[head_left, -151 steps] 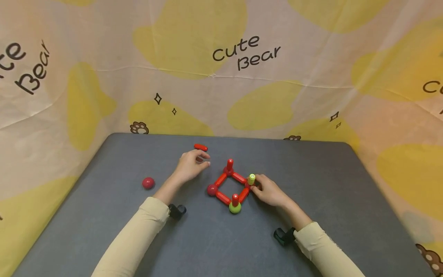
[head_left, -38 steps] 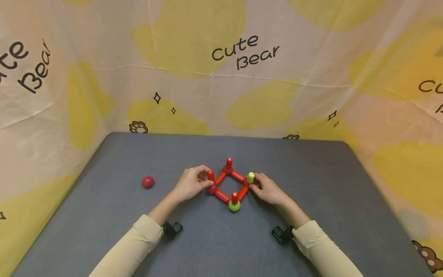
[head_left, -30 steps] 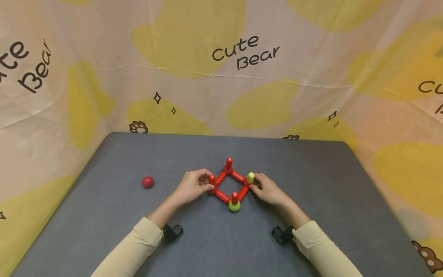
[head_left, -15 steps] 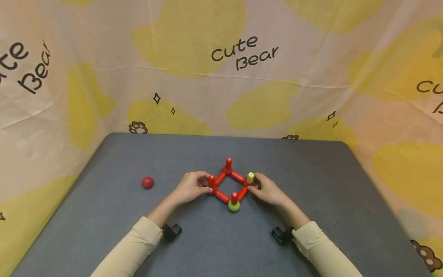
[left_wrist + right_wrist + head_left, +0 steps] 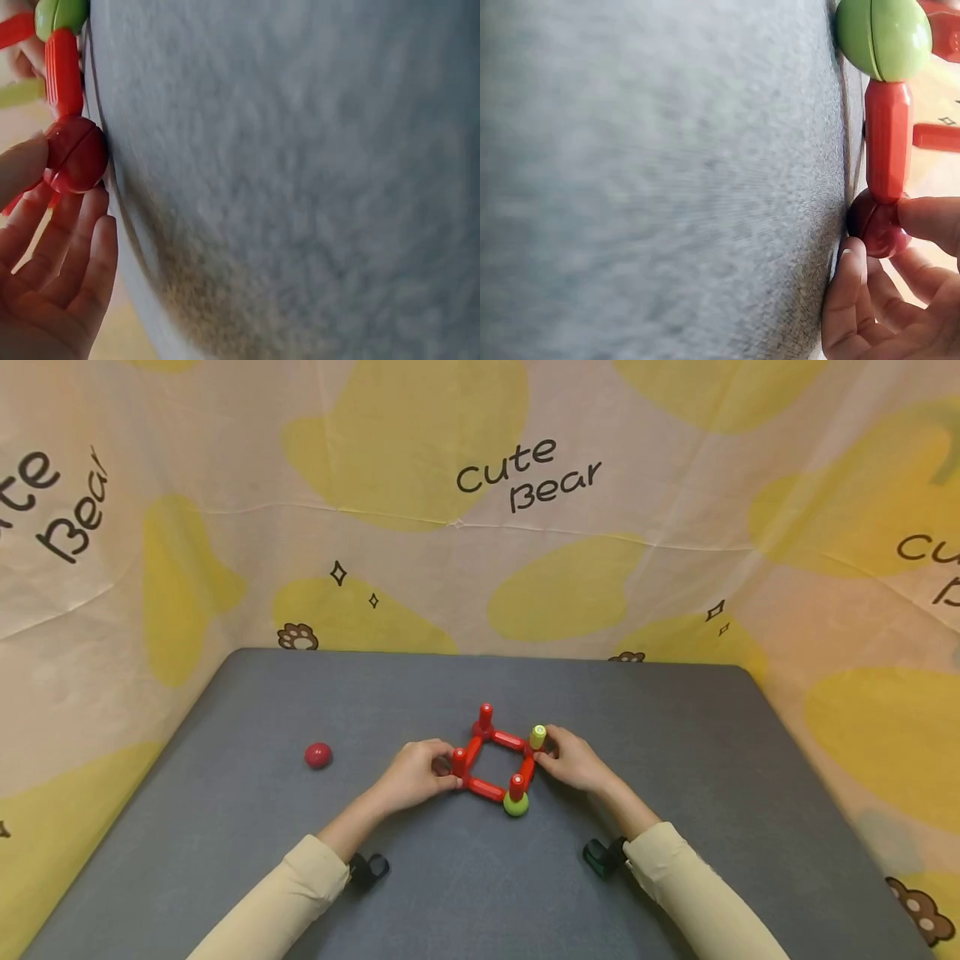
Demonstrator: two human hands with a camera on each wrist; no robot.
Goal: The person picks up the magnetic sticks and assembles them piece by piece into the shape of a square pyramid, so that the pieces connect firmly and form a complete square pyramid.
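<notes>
Toy rods and balls form a four-sided frame on the table; a red side rod (image 5: 487,790) runs along its front left. My left hand (image 5: 412,774) pinches the red ball (image 5: 77,155) at the left corner, below an upright red rod (image 5: 460,762). At the right corner, my right hand (image 5: 573,762) grips another red ball (image 5: 877,225) under an upright yellow-green rod (image 5: 537,737). The front corner is a green ball (image 5: 516,804) topped by a red rod (image 5: 517,786). One more red rod (image 5: 486,717) stands on the back corner.
A loose red ball (image 5: 318,756) lies to the left on the grey table (image 5: 480,893). Behind the table hangs a printed cloth (image 5: 420,485), which also encloses both sides. Black straps (image 5: 369,870) show at both wrists.
The red rod that lay at the back now stands on the left ball, placed by my left hand. Over the last half second, the frame has turned slightly counterclockwise between my hands.
</notes>
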